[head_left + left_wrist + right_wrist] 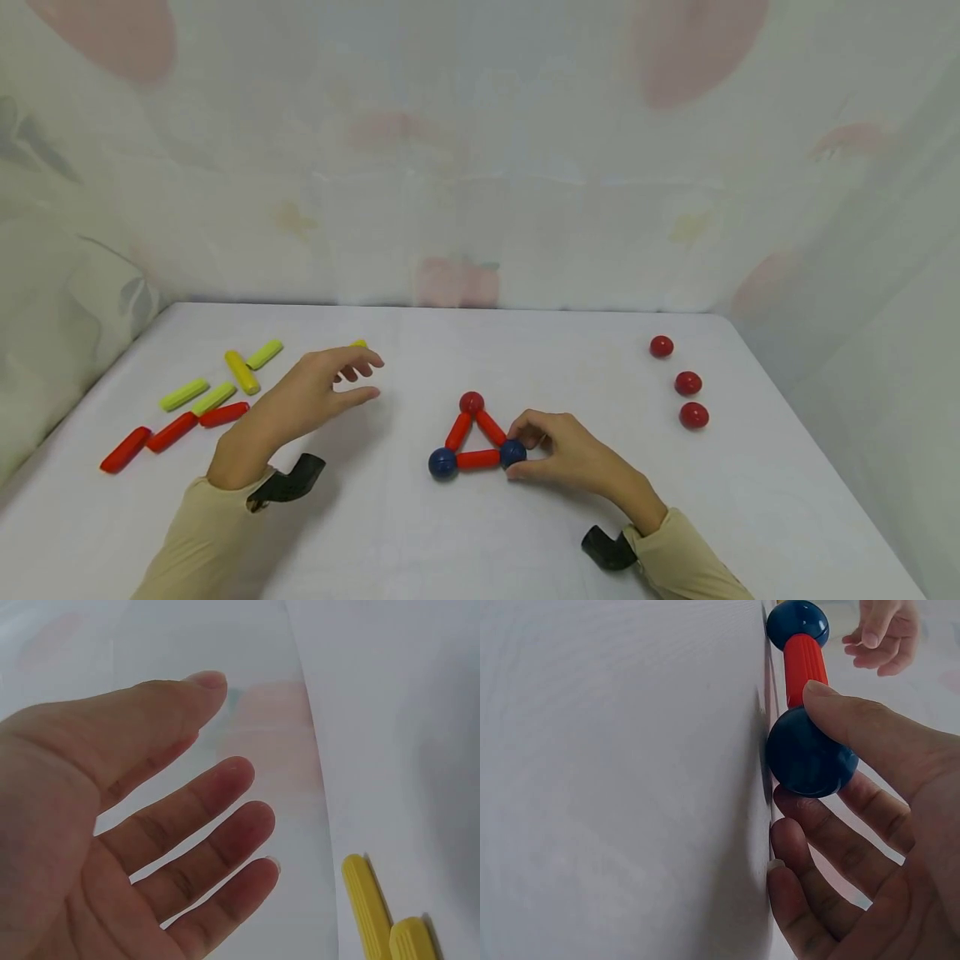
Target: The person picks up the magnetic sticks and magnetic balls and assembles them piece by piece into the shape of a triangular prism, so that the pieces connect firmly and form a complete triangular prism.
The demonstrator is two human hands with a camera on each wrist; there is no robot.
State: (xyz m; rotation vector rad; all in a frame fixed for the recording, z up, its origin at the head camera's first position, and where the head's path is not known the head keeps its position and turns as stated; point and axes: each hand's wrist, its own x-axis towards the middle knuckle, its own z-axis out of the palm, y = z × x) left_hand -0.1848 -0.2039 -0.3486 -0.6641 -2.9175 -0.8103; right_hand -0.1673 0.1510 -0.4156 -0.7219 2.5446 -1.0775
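Observation:
A flat triangle of three red rods lies on the white table; its bottom red rod (478, 459) joins two blue balls. At the top corner is a red ball (472, 403), at the left corner a blue ball (442, 464). My right hand (573, 454) pinches the right blue ball (810, 754) between thumb and fingers. Left of the triangle, my left hand (303, 396) hovers over the table with fingers loosely spread and nothing held. Behind its fingertips, a yellow piece (359, 342) is mostly hidden.
Loose red rods (172, 432) and several yellow or yellow-green rods (183, 394) lie on the left of the table (390, 542). Three red balls (687, 383) sit at the right. A patterned cloth (525, 208) hangs behind the table.

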